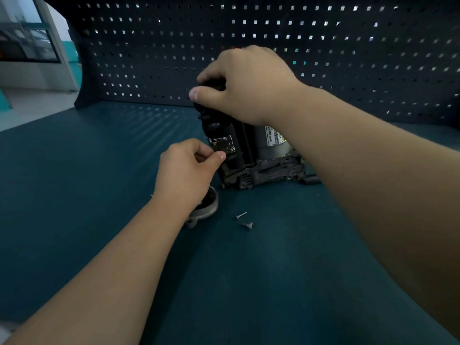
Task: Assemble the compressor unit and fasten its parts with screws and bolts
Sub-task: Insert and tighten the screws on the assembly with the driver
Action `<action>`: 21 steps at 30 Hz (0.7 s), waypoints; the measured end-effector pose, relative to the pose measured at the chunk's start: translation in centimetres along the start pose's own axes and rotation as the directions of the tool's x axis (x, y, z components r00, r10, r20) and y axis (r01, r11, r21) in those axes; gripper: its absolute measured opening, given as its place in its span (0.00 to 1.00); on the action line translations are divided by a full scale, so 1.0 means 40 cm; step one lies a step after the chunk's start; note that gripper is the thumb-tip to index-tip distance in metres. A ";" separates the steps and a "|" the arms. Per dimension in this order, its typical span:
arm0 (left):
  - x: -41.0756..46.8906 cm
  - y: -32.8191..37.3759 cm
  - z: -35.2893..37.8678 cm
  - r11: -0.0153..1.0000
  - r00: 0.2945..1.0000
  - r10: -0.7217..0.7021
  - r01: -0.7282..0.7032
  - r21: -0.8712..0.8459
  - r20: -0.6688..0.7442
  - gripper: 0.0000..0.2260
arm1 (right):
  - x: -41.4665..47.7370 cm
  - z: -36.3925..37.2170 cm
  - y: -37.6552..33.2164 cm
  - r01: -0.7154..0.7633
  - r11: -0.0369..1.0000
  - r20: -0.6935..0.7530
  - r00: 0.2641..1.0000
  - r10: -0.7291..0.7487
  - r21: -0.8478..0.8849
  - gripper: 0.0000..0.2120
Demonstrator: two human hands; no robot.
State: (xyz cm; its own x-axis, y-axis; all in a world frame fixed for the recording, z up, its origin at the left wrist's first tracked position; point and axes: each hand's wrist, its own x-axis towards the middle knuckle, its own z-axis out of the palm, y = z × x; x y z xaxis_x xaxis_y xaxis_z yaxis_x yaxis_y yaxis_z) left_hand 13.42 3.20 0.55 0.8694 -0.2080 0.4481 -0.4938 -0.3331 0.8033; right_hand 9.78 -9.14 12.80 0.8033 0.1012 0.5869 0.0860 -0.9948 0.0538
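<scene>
Gripping the compressor unit (239,143) from above with your right hand (246,83), left hand (186,168) curled beside it, hold unclear, you risk tipping it onto loose screws (241,215).

A dark teal tabletop (82,175) runs back to a dark pegboard panel (348,78) that curves around it. Light glints through its small square holes. Past its left edge are a pale floor (37,102) and a dark-framed window (27,38).
</scene>
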 end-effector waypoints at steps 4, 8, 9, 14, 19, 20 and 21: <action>0.004 -0.004 -0.004 1.000 0.998 0.011 -0.009 -0.025 0.058 0.08 | 0.006 0.000 0.008 -0.010 0.999 -0.002 1.000 0.010 0.037 0.20; 0.003 -0.004 0.002 0.999 0.998 0.043 -0.041 -0.031 0.053 0.06 | 0.012 -0.002 0.019 -0.030 0.995 -0.020 0.999 0.032 0.091 0.15; 0.002 -0.004 0.005 0.999 0.998 0.043 -0.042 -0.033 0.038 0.06 | 0.013 -0.001 0.022 -0.039 0.994 -0.036 0.998 0.043 0.103 0.14; 0.000 -0.001 0.014 0.998 0.998 0.057 -0.057 -0.021 0.011 0.11 | -0.010 0.010 0.032 -0.041 0.997 -0.147 0.988 0.050 0.064 0.14; -0.006 0.009 0.028 0.995 0.995 0.101 -0.102 -0.006 -0.023 0.09 | -0.021 0.015 0.032 0.024 0.999 -0.148 0.989 -0.027 -0.026 0.17; -0.005 0.010 0.028 0.995 0.995 0.097 -0.097 -0.009 -0.028 0.09 | -0.020 0.016 0.031 0.033 0.999 -0.144 0.989 -0.037 -0.033 0.17; -0.005 0.011 0.028 0.996 0.995 0.091 -0.091 -0.010 -0.031 0.09 | -0.019 0.016 0.031 0.038 0.999 -0.141 0.989 -0.042 -0.035 0.17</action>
State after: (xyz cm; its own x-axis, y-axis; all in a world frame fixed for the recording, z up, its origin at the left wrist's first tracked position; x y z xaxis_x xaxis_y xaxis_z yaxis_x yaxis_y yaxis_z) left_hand 13.01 2.08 0.38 0.8211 -0.2091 0.5311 -0.5707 -0.3032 0.7631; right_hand 9.64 -10.44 11.91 0.7081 0.1411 0.6918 0.0957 -0.9900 0.1040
